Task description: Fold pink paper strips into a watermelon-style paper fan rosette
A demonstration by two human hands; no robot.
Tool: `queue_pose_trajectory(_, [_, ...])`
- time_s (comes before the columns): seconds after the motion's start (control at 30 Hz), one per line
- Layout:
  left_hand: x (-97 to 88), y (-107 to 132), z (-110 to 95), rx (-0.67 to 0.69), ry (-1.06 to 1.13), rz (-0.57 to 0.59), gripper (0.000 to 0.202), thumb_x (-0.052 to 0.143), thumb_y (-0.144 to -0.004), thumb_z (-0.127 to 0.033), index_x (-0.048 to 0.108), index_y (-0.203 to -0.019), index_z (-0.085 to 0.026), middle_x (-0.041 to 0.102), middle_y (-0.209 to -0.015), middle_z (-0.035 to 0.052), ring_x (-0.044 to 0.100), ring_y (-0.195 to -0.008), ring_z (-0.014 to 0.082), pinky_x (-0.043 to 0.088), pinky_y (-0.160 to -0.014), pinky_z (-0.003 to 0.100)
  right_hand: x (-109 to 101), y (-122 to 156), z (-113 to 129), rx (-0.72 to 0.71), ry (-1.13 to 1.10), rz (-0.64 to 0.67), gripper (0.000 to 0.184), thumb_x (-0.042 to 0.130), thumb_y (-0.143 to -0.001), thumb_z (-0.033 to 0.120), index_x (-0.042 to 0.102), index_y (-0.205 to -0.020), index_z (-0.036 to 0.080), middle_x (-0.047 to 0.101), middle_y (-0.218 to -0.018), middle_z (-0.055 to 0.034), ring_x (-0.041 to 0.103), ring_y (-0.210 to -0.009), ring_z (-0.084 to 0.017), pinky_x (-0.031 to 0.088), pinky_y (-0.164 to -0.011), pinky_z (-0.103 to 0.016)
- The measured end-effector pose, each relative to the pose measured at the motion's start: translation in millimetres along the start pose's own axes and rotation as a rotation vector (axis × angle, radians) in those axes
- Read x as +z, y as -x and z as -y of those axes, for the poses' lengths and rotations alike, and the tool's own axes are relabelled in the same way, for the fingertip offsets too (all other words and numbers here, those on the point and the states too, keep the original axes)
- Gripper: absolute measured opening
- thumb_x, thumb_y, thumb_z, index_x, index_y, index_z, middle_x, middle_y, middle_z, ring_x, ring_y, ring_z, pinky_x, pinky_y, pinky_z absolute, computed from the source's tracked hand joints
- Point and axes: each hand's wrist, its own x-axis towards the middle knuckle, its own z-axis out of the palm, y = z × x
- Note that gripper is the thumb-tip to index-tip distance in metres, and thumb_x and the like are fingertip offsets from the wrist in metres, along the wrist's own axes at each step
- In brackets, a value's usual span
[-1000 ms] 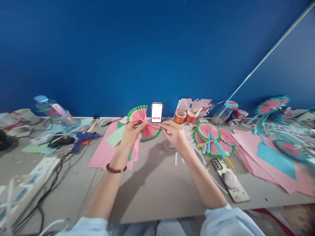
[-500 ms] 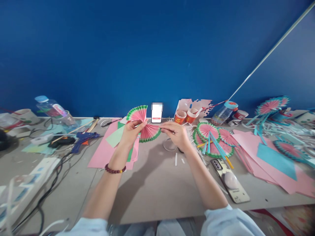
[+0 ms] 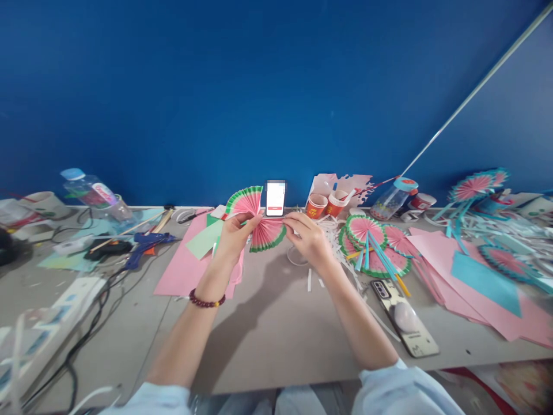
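Note:
A pleated pink paper fan with a green rim [image 3: 264, 233] is held up above the grey table [image 3: 268, 328]. My left hand [image 3: 233, 239] pinches it at its centre, thumb on top, and a second fanned half [image 3: 245, 200] spreads up behind the fingers. My right hand [image 3: 307, 237] is closed on the fan's right edge, fingers curled. A bead bracelet [image 3: 206, 300] circles my left wrist.
Finished watermelon fans [image 3: 372, 242] lie to the right beside pink and blue paper sheets [image 3: 484, 282]. A phone [image 3: 405, 317] lies near my right forearm, and another phone [image 3: 275, 197] stands at the wall. Red cups [image 3: 326, 204], a blue glue gun [image 3: 144, 242], cables and a bottle [image 3: 93, 193] crowd the left.
Both hands and the fan have shifted slightly to the right and up. The right hand has closed in on the fan's edge.

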Motion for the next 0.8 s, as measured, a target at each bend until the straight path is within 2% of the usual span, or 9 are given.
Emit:
queue_pose_trajectory(0.2, [3.9, 3.2, -0.8, -0.007, 0.027, -0.017, 0.031, 0.079, -0.059, -0.040, 0.063, -0.063, -0.015, 0.055, -0.060, -0.0032, 0.047, -0.054, 0.0080, 0.037, -0.054, 0.021, 3.4, -0.7, 0.0, 0.015, 0.004, -0.056, 0.024, 0.043, -0.091, 0.017, 0.066, -0.098, 0.020, 0.065, -0.103, -0.0086, 0.063, -0.097, -0.019, 0.051, -0.091, -0.031])
queue_pose_trajectory(0.37, [3.7, 3.8, -2.5, -0.005, -0.012, -0.012, 0.031, 0.079, -0.059, -0.041, 0.063, -0.062, -0.015, 0.056, -0.060, -0.0024, 0.049, -0.057, 0.0097, 0.038, -0.055, 0.021, 3.3, 0.9, -1.7, 0.028, -0.017, 0.001, 0.024, 0.041, -0.092, 0.018, 0.064, -0.098, 0.022, 0.064, -0.102, -0.0088, 0.062, -0.096, -0.020, 0.051, -0.088, -0.032])
queue_pose_trajectory(0.53, [0.5, 0.3, 2.0, 0.011, -0.056, 0.011, 0.029, 0.078, -0.060, -0.042, 0.067, -0.068, -0.016, 0.061, -0.066, 0.0000, 0.055, -0.065, 0.0135, 0.041, -0.058, 0.022, 2.7, -1.4, -1.1, 0.044, 0.113, 0.086, 0.023, 0.039, -0.089, 0.016, 0.061, -0.093, 0.020, 0.061, -0.098, -0.0092, 0.060, -0.090, -0.020, 0.050, -0.075, -0.030])
queue_pose_trajectory(0.63, [-1.6, -1.5, 3.7, 0.038, -0.100, 0.021, 0.029, 0.077, -0.061, -0.042, 0.068, -0.069, -0.015, 0.062, -0.066, 0.0008, 0.055, -0.068, 0.0142, 0.042, -0.060, 0.022, 2.5, -3.1, -1.3, 0.008, 0.129, 0.127, 0.020, 0.040, -0.087, 0.015, 0.059, -0.090, 0.020, 0.061, -0.098, -0.0094, 0.059, -0.089, -0.021, 0.047, -0.075, -0.030])
queue_pose_trajectory(0.8, [-1.0, -0.9, 3.3, 0.035, -0.105, 0.051, 0.029, 0.076, -0.062, -0.042, 0.068, -0.071, -0.015, 0.062, -0.070, 0.0015, 0.055, -0.071, 0.0143, 0.042, -0.063, 0.022, 3.3, -1.2, -1.0, 0.161, 0.078, 0.212, 0.016, 0.043, -0.087, 0.016, 0.057, -0.093, 0.020, 0.064, -0.081, -0.0037, 0.060, -0.072, -0.018, 0.042, -0.063, -0.026])
